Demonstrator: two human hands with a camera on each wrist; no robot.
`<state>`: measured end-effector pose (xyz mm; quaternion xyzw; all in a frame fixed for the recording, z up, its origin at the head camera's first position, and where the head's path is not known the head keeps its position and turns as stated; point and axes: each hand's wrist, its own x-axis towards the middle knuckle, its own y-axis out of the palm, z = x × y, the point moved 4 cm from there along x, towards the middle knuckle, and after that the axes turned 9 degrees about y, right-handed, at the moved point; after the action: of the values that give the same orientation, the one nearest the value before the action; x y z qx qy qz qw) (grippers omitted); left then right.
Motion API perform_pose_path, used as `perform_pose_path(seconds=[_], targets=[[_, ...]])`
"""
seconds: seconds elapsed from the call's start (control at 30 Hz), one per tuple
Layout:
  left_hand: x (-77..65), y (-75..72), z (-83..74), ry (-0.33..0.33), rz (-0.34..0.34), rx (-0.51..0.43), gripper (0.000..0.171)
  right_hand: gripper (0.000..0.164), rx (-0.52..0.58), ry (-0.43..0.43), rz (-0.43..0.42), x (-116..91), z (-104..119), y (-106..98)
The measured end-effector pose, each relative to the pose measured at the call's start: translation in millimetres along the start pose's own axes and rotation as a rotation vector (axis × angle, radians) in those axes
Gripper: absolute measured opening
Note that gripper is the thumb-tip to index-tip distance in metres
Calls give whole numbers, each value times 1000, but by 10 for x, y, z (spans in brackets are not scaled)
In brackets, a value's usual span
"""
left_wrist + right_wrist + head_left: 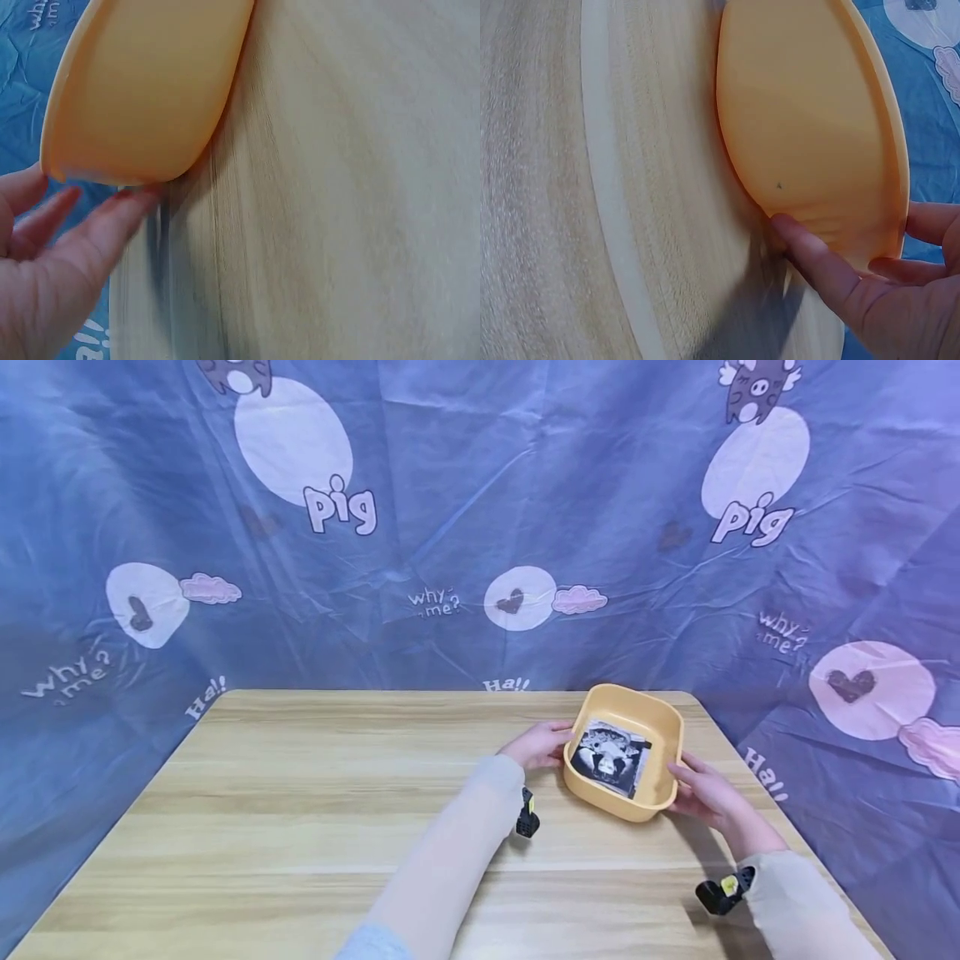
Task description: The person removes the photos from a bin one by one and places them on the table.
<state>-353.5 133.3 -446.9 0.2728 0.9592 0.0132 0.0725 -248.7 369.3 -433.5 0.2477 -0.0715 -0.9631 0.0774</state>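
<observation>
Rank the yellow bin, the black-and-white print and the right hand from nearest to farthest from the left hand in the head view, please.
1. Yellow bin: at the left hand.
2. Black-and-white print: inside the bin, toward its left.
3. Right hand: at the bin's right side.

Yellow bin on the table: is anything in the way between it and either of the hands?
Nothing visible is. The left hand touches the yellow bin on its left side, the right hand on its right. The black-and-white print lies inside, not between.
</observation>
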Motion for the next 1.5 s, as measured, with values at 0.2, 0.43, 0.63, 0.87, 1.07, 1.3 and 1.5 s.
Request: perform_pose_path(seconds=[0.2, 0.43, 0.63, 0.87, 1.07, 1.3, 1.5], targets=[[0, -12, -50, 21, 17, 27, 49, 81, -55, -1, -5, 19, 19, 30], [-95, -124, -60, 18, 65, 21, 55, 77, -136, 3, -1, 24, 43, 129], [-330, -372, -64, 16, 81, 44, 60, 73, -238, 14, 18, 106, 36, 366], [-722, -752, -56, 5, 41, -22, 72, 68, -308, 5, 65, 279, 47, 756], [-1145, -1125, -29, -21, -36, -65, 81, 67, -334, 1, 128, 475, 16, 1198], [-1542, -1487, 32, -24, -85, -141, 89, 68, -342, 7, 191, 666, 2, 1604], [-1702, -1615, 63, -22, -89, -215, 92, 65, -350, 4, 183, 733, -31, 1740]])
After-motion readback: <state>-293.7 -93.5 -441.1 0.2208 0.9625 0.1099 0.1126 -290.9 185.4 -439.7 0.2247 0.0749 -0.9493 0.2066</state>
